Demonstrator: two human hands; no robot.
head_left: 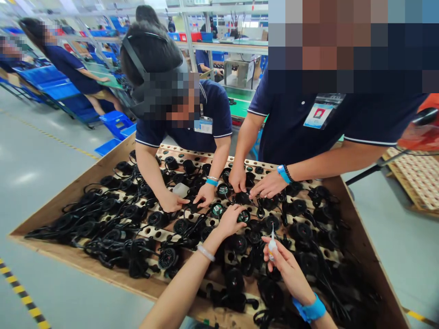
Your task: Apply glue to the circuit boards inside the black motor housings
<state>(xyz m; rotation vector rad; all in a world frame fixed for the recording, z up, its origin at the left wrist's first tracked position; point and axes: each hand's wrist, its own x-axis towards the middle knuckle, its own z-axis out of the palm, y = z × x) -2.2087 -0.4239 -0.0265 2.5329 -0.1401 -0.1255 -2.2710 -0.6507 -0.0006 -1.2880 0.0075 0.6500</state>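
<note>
Scene: Three people lean over a wooden tray (72, 180) with a perforated board, crowded with small black round motor-like parts (164, 257) trailing thin black leads.
Left hand: The wearer's left hand (230, 220) reaches forward with fingers curled down around one round black part (243, 215) near the tray's middle, gripping it by the rim.
Right hand: The wearer's right hand (286, 265) pinches a small white dropper bottle (272, 244), nozzle upward, held above the parts and just beside the left wrist's side of the tray.
Co-workers: Across the tray, one person's hands (192, 199) rest on the parts beside a pale plastic bottle (180, 189); another person's hands (255, 183) work a black part close to the wearer's left hand.
Handling: The round part looks light and rigid, probably plastic-cased; its lead appears limp and prone to snagging neighbours. Best taken by the outer rim, not the wire. The bottle seems soft-walled, so a gentle pinch at mid-body suits it.
Surroundings: Blue crates (51, 82) and workbenches line the floor behind.
</note>
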